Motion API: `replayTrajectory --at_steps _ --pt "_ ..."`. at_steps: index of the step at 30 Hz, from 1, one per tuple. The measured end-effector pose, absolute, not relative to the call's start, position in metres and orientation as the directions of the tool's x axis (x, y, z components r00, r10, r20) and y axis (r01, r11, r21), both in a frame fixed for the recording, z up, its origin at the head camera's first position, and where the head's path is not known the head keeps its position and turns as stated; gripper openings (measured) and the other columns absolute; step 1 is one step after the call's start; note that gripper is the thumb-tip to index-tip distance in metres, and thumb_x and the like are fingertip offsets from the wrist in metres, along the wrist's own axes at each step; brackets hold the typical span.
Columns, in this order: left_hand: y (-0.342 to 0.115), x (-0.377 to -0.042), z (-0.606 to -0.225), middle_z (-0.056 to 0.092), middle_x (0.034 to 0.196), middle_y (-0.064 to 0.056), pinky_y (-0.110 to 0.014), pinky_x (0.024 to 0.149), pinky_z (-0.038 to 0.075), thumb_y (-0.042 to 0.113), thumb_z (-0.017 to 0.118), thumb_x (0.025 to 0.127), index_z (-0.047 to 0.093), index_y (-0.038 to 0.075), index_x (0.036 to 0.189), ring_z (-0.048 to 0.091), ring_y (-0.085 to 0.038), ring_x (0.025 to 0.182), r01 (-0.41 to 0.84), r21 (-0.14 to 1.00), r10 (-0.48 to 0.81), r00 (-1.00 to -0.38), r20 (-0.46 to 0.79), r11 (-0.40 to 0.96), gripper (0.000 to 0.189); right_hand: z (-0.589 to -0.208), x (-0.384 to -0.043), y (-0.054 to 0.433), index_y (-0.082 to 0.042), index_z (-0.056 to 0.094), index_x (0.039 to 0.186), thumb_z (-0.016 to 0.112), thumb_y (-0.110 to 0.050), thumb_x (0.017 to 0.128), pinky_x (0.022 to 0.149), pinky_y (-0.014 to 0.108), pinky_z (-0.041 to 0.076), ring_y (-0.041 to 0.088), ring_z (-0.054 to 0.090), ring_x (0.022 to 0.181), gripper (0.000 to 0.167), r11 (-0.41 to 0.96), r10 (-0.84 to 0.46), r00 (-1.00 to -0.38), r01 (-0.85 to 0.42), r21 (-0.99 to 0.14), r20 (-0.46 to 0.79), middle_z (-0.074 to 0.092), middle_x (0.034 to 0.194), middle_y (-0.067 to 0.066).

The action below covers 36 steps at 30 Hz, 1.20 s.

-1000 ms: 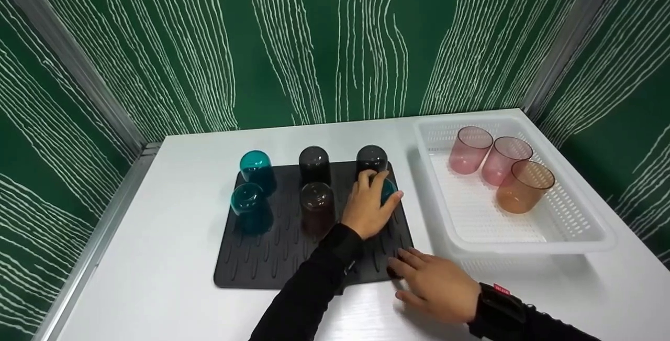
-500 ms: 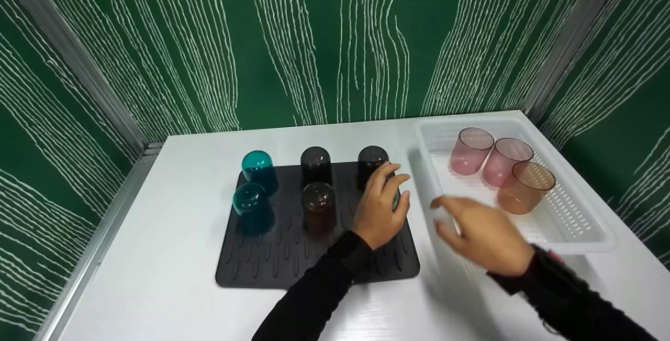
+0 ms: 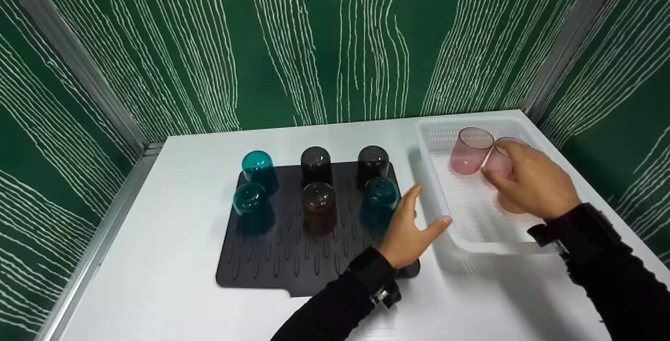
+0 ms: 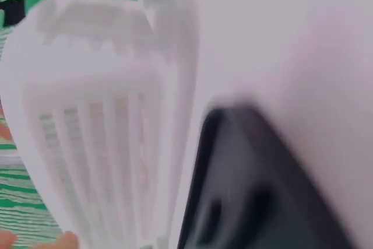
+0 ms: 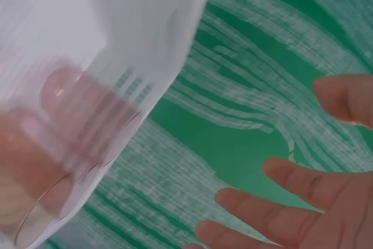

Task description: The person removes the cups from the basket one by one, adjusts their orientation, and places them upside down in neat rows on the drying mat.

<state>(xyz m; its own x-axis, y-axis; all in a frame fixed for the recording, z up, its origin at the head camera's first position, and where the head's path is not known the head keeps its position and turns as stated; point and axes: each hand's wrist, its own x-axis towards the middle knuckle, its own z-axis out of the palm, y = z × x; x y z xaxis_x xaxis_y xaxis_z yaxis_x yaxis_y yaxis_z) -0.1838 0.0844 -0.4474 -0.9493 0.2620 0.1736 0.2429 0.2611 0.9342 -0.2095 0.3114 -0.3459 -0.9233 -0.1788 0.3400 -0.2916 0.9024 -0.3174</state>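
My right hand (image 3: 539, 181) is over the white basket (image 3: 450, 228), above an orange cup (image 3: 507, 205) and beside a pink cup (image 3: 497, 164). In the right wrist view its fingers (image 5: 274, 217) are spread, with nothing between them and the thumb. Another pink cup (image 3: 466, 158) stands upright farther back in the basket. My left hand (image 3: 408, 236), thumb and fingers apart, hovers over the right edge of the black ridged mat (image 3: 261, 265) and holds nothing. Just behind it, a teal cup (image 3: 381, 194) stands upside down on the mat.
Two more teal cups (image 3: 250, 199) stand upside down along the mat's left side. Dark grey cups (image 3: 315, 160) and a brownish cup (image 3: 318, 199) occupy the middle and back right. Green walls with white lines (image 3: 366, 42) enclose the white table (image 3: 157, 226).
My left hand has let go of the teal cup and drawn back toward the right front of the mat. My right hand has moved from the mat's front corner up over the basket's cups.
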Motion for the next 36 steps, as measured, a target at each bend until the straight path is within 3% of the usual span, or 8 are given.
replayTrajectory --at_steps 4,8,10,14,17,22,28,36 --pt "0.097 -0.179 -0.445 0.033 0.157 -0.004 -0.035 0.113 0.036 0.052 0.068 0.086 0.027 0.016 0.154 0.040 -0.019 0.139 0.086 0.951 0.264 -0.964 0.005 0.296 0.087 -0.349 -0.221 0.328 0.007 0.049 0.133 0.059 -0.042 0.094 0.080 0.063 0.046 0.049 0.057 0.100 0.064 0.941 -0.128 -0.960 -0.197 -0.276 0.250 0.057 0.118 0.035" --pt "0.105 -0.176 -0.443 0.034 0.157 -0.003 -0.034 0.116 0.032 0.056 0.068 0.085 0.027 0.012 0.154 0.035 -0.014 0.141 0.031 0.935 0.289 -0.954 -0.077 0.352 0.091 -0.353 -0.233 0.345 0.012 0.047 0.132 0.053 -0.057 0.094 0.080 0.068 0.045 0.056 0.053 0.106 0.079 0.966 -0.079 -0.988 -0.108 -0.234 0.130 0.052 0.122 0.041" --pt "0.108 -0.175 -0.442 0.036 0.156 -0.003 -0.032 0.116 0.031 0.056 0.067 0.085 0.028 0.011 0.154 0.035 -0.013 0.141 0.024 0.932 0.296 -0.951 -0.091 0.362 0.091 -0.355 -0.238 0.352 0.012 0.052 0.126 0.052 -0.059 0.093 0.075 0.065 0.047 0.054 0.056 0.098 0.078 0.970 -0.063 -0.995 -0.079 -0.228 0.076 0.057 0.116 0.039" --pt "0.113 -0.174 -0.444 0.047 0.147 0.002 -0.027 0.112 0.035 0.051 0.067 0.087 0.038 0.013 0.149 0.043 -0.006 0.133 0.055 0.944 0.315 -0.948 -0.053 0.324 0.078 -0.358 -0.245 0.364 0.005 0.063 0.114 0.053 -0.054 0.094 0.070 0.057 0.048 0.042 0.061 0.086 0.064 0.969 -0.065 -0.996 -0.049 -0.241 -0.060 0.065 0.106 0.030" --pt "0.115 -0.174 -0.447 0.056 0.136 0.003 -0.026 0.106 0.040 0.044 0.064 0.092 0.045 0.017 0.142 0.050 -0.005 0.124 0.100 0.959 0.342 -0.940 0.003 0.265 0.059 -0.360 -0.251 0.369 0.002 0.067 0.110 0.056 -0.044 0.094 0.072 0.053 0.047 0.036 0.061 0.084 0.050 0.959 -0.106 -0.984 -0.063 -0.277 -0.143 0.068 0.101 0.026" --pt "0.115 -0.175 -0.452 0.061 0.131 -0.006 -0.026 0.098 0.046 0.032 0.061 0.095 0.050 0.017 0.135 0.057 -0.017 0.122 0.096 0.975 0.327 -0.945 0.025 0.202 0.044 -0.365 -0.259 0.368 0.001 0.069 0.100 0.066 -0.028 0.089 0.074 0.042 0.047 0.029 0.059 0.082 0.031 0.925 -0.179 -0.963 -0.095 -0.369 -0.200 0.070 0.087 0.014" --pt "0.121 -0.173 -0.456 0.060 0.131 -0.007 -0.023 0.091 0.049 0.024 0.062 0.094 0.050 0.013 0.136 0.058 -0.026 0.122 0.047 0.996 0.309 -0.951 0.020 0.079 0.045 -0.368 -0.260 0.363 -0.001 0.068 0.087 0.077 -0.025 0.076 0.064 0.033 0.044 0.024 0.054 0.074 0.028 0.922 -0.177 -0.958 -0.082 -0.379 -0.225 0.063 0.074 0.002" --pt "0.126 -0.171 -0.459 0.063 0.125 -0.003 -0.020 0.086 0.051 0.018 0.062 0.094 0.051 0.012 0.134 0.061 -0.020 0.119 0.032 0.999 0.316 -0.948 0.029 0.004 0.042 -0.373 -0.262 0.366 0.000 0.064 0.073 0.061 -0.002 0.079 0.059 0.030 0.039 0.022 0.049 0.064 0.007 0.940 -0.185 -0.958 -0.107 -0.325 -0.219 0.056 0.064 0.001"
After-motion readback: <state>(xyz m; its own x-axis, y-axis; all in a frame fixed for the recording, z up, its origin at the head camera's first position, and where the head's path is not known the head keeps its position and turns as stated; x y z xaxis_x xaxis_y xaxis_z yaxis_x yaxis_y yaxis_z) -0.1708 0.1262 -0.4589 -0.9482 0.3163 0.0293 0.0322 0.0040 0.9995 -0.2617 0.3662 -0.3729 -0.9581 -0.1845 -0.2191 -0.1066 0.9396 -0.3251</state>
